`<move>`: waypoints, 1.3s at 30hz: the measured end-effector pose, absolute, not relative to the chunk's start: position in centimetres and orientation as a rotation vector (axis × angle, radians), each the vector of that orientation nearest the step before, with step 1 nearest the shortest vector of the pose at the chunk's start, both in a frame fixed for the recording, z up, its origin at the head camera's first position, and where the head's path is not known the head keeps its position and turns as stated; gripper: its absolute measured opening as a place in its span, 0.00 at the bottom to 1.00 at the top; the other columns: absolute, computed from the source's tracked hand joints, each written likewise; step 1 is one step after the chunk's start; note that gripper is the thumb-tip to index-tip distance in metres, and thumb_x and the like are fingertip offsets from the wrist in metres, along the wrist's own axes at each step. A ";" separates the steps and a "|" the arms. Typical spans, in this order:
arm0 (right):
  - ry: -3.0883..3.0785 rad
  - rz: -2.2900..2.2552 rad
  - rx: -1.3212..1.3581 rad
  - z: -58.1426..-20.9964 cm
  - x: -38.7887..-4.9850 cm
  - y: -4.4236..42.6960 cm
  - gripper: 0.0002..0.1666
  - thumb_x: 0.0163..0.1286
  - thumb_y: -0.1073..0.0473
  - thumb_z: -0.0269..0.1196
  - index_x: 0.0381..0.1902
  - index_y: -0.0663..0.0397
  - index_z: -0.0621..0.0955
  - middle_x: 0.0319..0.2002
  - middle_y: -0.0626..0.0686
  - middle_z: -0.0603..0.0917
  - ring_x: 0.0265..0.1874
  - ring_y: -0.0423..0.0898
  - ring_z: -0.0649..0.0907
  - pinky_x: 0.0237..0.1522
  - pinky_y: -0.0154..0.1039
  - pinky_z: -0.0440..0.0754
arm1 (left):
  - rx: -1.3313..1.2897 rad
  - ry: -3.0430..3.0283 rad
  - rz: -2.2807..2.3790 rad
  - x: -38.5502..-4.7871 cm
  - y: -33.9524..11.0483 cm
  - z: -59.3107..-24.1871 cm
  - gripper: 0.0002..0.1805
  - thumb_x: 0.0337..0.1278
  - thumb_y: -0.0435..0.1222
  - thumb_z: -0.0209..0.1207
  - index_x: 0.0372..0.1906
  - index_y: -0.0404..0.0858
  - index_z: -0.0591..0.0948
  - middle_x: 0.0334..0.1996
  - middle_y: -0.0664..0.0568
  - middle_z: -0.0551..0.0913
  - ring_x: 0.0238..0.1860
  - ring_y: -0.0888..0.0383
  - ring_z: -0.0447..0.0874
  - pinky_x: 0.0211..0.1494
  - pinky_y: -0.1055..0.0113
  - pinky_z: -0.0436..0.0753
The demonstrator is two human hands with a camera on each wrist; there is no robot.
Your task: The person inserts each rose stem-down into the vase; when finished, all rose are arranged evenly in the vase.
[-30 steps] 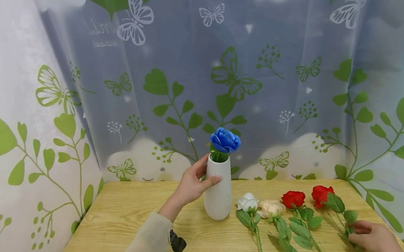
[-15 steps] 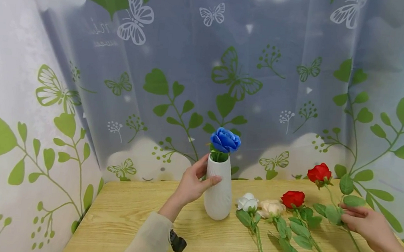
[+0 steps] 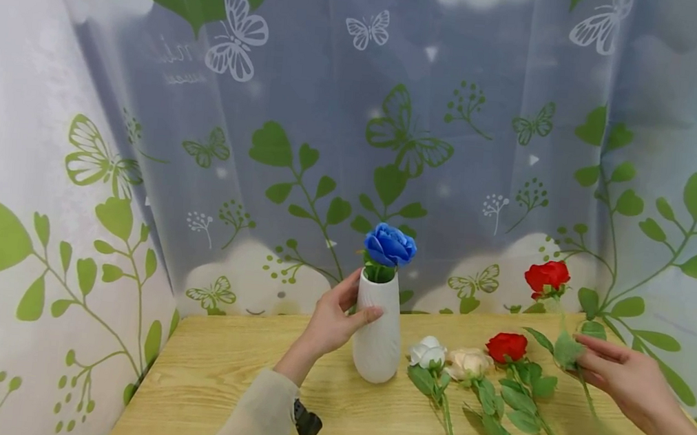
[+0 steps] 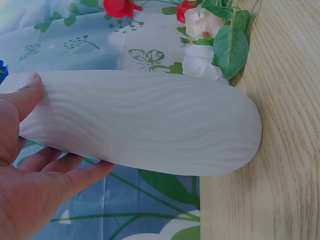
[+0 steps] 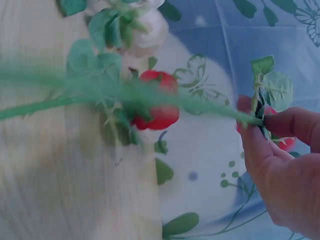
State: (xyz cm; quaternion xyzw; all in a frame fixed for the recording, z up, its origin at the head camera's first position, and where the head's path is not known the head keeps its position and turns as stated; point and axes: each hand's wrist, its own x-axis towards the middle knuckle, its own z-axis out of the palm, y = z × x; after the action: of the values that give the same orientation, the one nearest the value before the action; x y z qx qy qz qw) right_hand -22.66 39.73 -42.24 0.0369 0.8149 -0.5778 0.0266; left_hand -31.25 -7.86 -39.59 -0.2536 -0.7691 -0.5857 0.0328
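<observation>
A white vase (image 3: 377, 337) with wavy relief stands on the table, a blue rose (image 3: 389, 244) in its mouth. My left hand (image 3: 332, 316) grips the vase from its left side, thumb across the front; the left wrist view shows fingers curled beneath the white vase (image 4: 150, 122). At the right, my right hand (image 3: 630, 373) pinches the leafy stem of a red rose (image 3: 547, 279), its bloom raised above the table's back edge. In the right wrist view the pinched green stem (image 5: 215, 107) runs blurred across the picture from the fingertips.
On the wooden table (image 3: 217, 372) lie a white rose (image 3: 427, 352), a peach rose (image 3: 468, 363) and another red rose (image 3: 506, 347), stems pointing toward the front right. A printed curtain (image 3: 303, 172) hangs behind the table, with more at both sides.
My right hand has lifted the rightmost red rose off the table and moved it up and slightly left. The left hand stays on the vase.
</observation>
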 end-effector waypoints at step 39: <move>1.592 -2.801 -0.324 -35.3 -25.4 32.0 0.16 0.80 0.74 0.55 0.52 0.50 0.82 0.47 0.46 0.79 0.40 0.43 0.89 0.47 0.39 0.92 | -0.822 -2.364 -1.804 -31.5 -8.0 -39.6 0.45 0.70 0.38 0.69 0.85 0.43 0.58 0.72 0.37 0.77 0.74 0.40 0.76 0.76 0.42 0.74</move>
State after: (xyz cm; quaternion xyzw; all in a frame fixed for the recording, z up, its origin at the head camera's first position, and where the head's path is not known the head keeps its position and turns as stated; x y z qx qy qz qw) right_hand -25.43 32.01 -35.34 -0.1001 0.4911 -0.8640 -0.0482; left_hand -31.50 -7.98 -39.63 -0.2662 -0.7659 -0.5846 0.0282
